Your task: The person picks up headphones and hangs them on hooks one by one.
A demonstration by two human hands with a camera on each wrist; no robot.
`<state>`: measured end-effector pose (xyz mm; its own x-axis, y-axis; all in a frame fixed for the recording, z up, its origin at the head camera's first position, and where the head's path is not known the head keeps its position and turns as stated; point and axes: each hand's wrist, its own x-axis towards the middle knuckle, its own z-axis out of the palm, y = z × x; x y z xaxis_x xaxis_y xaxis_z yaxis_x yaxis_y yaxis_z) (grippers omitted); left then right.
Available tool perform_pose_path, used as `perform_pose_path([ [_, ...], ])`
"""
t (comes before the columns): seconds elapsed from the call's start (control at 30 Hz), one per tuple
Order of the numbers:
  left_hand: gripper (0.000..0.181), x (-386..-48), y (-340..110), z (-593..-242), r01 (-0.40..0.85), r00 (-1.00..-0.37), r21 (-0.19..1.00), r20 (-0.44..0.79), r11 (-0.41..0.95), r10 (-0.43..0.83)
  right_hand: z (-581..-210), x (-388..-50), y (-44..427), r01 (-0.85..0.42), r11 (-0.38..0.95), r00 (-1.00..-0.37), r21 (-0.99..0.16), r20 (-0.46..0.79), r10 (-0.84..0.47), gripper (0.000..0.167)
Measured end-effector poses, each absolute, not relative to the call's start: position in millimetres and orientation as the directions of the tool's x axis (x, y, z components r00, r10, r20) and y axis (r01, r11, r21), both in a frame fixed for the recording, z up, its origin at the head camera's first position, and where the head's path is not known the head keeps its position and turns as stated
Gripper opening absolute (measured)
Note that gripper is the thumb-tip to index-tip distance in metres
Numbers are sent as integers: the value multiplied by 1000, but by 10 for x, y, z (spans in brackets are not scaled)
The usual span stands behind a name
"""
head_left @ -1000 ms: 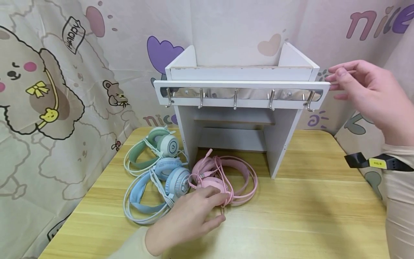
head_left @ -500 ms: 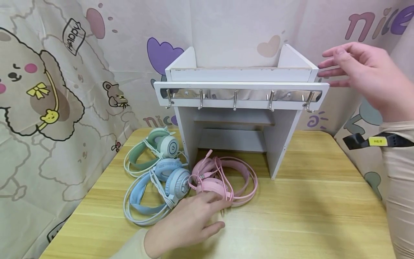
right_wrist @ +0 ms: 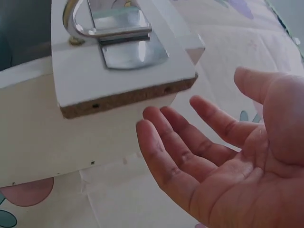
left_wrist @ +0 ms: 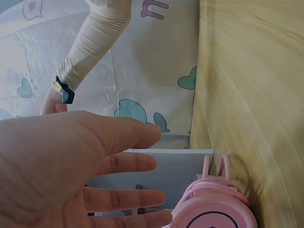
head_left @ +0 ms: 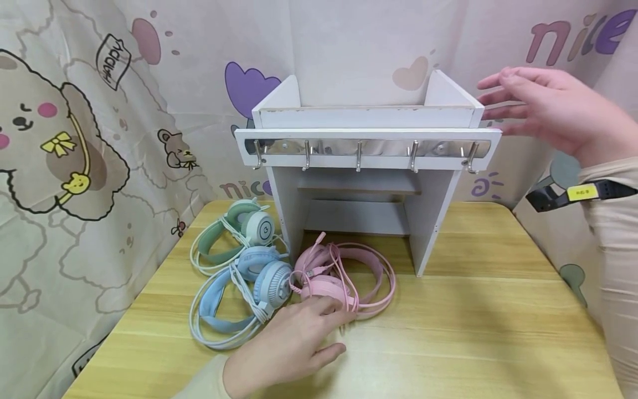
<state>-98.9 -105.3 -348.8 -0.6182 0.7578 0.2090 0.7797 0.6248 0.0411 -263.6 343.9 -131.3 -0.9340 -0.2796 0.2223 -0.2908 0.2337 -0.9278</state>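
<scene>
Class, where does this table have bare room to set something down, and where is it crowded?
The widest bare patch of the table lies right of the white rack and pink headset; a narrower one lies left of the blue headset. Crowded: the rack's left front, where those two and the green headset bunch near the left hand.

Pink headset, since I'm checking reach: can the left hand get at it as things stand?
Likely yes: the left hand is close by the pink headset, holding nothing, no obstacle visible between them.
</scene>
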Motion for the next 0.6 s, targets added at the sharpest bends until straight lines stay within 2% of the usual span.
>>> perform_pose_path([
  [0.27, 48, -986, -1042, -3502, 798, -597, 40, 190, 602, 779, -1276, -2772, 3464, -218, 122, -913, -968, 158, -376, 34],
  [0.6, 46, -989, -1022, -3504, 805, -587, 29, 182, 593, 788, -1234, -2812, 3431, -148, 102, -932, -984, 105, -348, 31],
])
